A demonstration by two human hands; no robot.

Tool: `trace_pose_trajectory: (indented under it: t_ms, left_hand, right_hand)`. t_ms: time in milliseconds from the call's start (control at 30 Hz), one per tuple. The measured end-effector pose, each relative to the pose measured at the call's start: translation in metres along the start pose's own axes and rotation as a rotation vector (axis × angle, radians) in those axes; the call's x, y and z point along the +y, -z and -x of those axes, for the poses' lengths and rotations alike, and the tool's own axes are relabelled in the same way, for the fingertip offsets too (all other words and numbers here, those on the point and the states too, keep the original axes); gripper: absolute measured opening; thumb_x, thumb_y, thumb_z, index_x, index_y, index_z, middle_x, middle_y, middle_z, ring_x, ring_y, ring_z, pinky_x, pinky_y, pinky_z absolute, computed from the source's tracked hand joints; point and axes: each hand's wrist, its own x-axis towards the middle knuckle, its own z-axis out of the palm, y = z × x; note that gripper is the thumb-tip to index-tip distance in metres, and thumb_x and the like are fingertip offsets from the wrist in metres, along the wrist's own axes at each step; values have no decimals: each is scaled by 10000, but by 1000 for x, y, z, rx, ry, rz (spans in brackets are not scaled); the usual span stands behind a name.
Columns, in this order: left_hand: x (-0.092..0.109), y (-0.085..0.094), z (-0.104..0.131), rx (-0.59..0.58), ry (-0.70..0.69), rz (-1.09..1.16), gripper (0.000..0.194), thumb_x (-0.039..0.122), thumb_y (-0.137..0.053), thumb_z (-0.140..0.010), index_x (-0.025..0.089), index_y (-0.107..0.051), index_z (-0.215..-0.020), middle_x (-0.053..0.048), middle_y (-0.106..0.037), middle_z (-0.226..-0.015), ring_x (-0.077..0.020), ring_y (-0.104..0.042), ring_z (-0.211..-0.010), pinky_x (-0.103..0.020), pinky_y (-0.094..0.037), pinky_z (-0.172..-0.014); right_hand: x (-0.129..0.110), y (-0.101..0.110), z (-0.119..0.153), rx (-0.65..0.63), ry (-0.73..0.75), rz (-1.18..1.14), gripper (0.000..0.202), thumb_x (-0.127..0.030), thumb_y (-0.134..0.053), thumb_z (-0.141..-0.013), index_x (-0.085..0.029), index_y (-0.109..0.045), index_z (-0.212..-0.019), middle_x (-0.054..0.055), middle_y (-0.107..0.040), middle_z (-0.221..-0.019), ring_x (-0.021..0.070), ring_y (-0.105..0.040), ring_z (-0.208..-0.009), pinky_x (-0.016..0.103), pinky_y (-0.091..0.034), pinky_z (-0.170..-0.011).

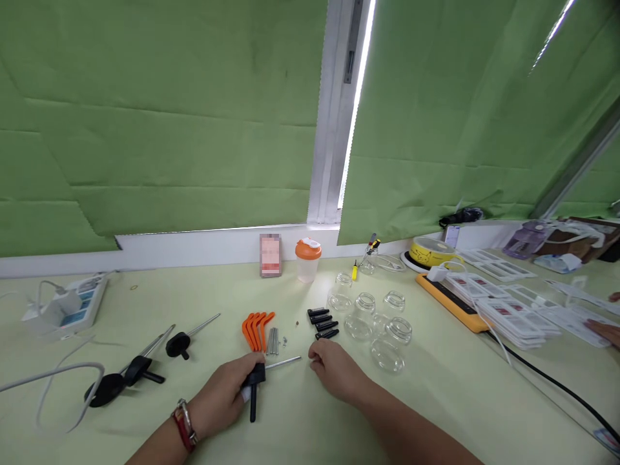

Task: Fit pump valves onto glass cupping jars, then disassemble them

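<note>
My left hand (227, 391) is closed on a black crank handle (256, 374), whose thin metal rod (285, 363) points right. Just beyond the rod's tip is my right hand (336, 368), its fingers curled together; whatever they may hold is hidden. Several black ridged pieces (323, 323) lie in a column above the right hand. Orange bent pieces (252, 330), silver pins (272, 341) and tiny metal parts (285, 341) are grouped beyond the left hand. Farther left lie three more black crank handles with rods, the nearest loose one (179, 345) by itself.
Several clear glass jars (359, 318) stand right of the black pieces. An orange-lidded cup (308, 259) and a blurred pink card (270, 256) are by the wall. Power strips sit left (80, 307) and right (453, 302). Another person's hand (604, 331) shows at far right.
</note>
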Motion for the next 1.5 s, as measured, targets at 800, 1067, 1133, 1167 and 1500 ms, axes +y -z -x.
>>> trace_pose_trajectory:
  t_ms: [800,1067,1133,1167,1500]
  left_hand:
    - [-3,-14,-6,-35,-29,-27,322,41,-412,-723,249,-413,-969,13,-582,-839,-162,-509,-721,-233,-370,-646]
    - [-3,-14,-7,-41,-11,-25,278,74,-428,-758,245,-415,-977,23,-579,-823,-154,-496,-696,-222,-353,-627]
    - [-2,-13,-7,-45,-11,-10,289,66,-430,-753,247,-414,-978,27,-583,-828,-153,-499,-705,-220,-351,-634]
    - [-1,-13,-7,-47,-8,-1,295,61,-431,-750,247,-413,-977,29,-586,-828,-152,-501,-708,-219,-350,-636]
    - [0,-12,-8,-38,0,17,266,84,-439,-767,241,-428,-982,7,-603,-842,-168,-522,-717,-233,-348,-641]
  right_hand:
    - [6,-1,-8,-80,-316,-1001,233,-270,-683,-587,-165,-543,-741,-76,-500,-497,47,-386,-388,190,-218,-369]
    - [10,-5,-9,-91,-310,-1027,231,-262,-699,-593,-156,-567,-751,-47,-571,-554,40,-379,-382,188,-227,-361]
    - [10,-5,-9,-85,-312,-1022,223,-259,-693,-601,-157,-568,-754,-40,-584,-574,39,-376,-384,187,-229,-361]
    - [10,-5,-9,-83,-314,-1018,217,-258,-689,-605,-157,-567,-753,-36,-591,-585,39,-375,-385,187,-229,-362]
    - [4,-4,-9,-62,-326,-990,188,-284,-653,-626,-160,-552,-726,-16,-621,-628,36,-364,-389,194,-224,-376]
